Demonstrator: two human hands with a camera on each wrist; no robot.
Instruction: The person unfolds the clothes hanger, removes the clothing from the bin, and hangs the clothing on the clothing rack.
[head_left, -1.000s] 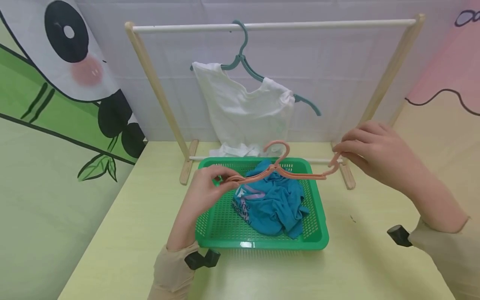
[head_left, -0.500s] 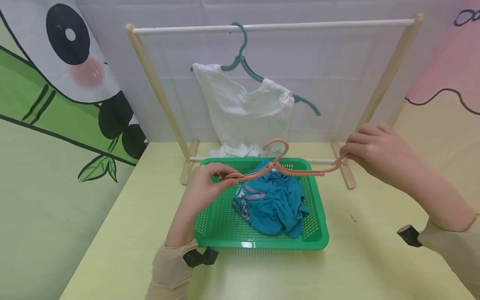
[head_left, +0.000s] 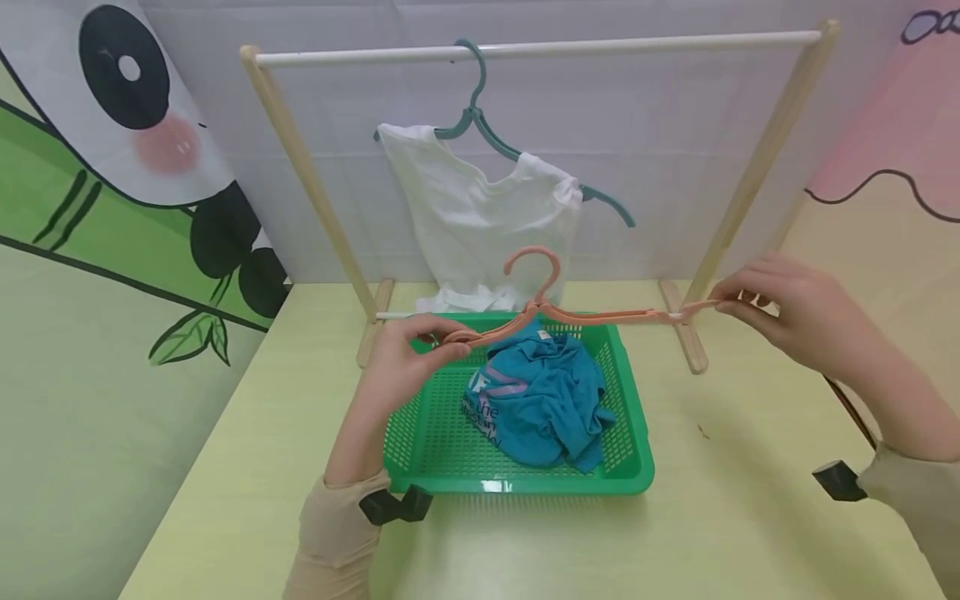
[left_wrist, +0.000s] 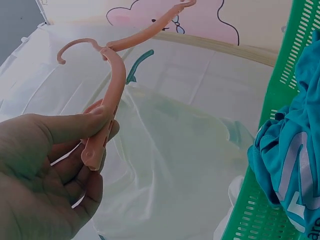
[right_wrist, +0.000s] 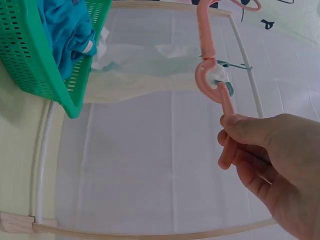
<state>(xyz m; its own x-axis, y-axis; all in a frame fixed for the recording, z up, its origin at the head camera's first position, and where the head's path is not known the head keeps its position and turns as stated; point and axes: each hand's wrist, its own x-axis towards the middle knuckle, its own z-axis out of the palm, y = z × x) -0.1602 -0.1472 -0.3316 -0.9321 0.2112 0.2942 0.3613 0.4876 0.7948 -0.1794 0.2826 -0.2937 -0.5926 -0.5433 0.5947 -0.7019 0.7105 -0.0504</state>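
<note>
A salmon-pink folding clothes hanger [head_left: 600,317] is held up between both hands, above the far part of a green basket [head_left: 637,454]. My left hand [head_left: 408,362] pinches its left arm near the end, thumb on top in the left wrist view. My right hand [head_left: 780,304] pinches the end of the right arm, which stretches out nearly straight. In the right wrist view a curved joint in the hanger [right_wrist: 206,82] shows just beyond the fingers. Below, a crumpled blue T-shirt [head_left: 540,408] with printed letters lies in the basket.
Behind the basket stands a rack with a white rail [head_left: 645,44] and wooden legs [head_left: 765,167]. From the rail hangs a teal hanger [head_left: 480,83] bearing a white shirt [head_left: 487,217], one teal arm sticking out at right. A printed cloth [head_left: 157,275] stands at left.
The pink hanger has risen slightly. My right hand has moved rightward, and the hanger's right end, bent upward before, now lies almost in line with the arm. The left hand keeps its grip.
</note>
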